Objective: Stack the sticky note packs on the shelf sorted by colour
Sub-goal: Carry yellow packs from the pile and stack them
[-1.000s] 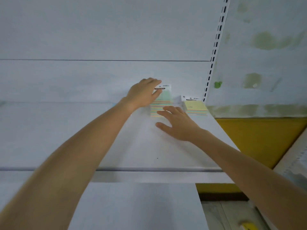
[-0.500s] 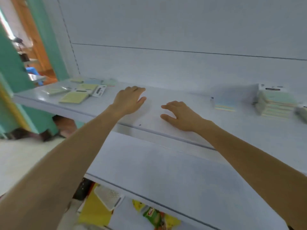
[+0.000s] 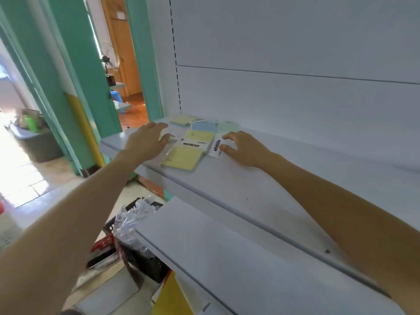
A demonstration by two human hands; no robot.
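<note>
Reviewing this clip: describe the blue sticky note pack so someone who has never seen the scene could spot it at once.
Find the white shelf beside the green door frame; a loose cluster of packs lies at its left end, between the left hand and right hand. The blue pack lies at the back by the wall, the only blue one, with a pale green pack to its right and yellow packs elsewhere.

The left hand [image 3: 147, 142] covers a clear-wrapped pack [image 3: 169, 144], perhaps sticky notes. Black label print [image 3: 191, 145] on the packs is blurred beyond reading.
</note>
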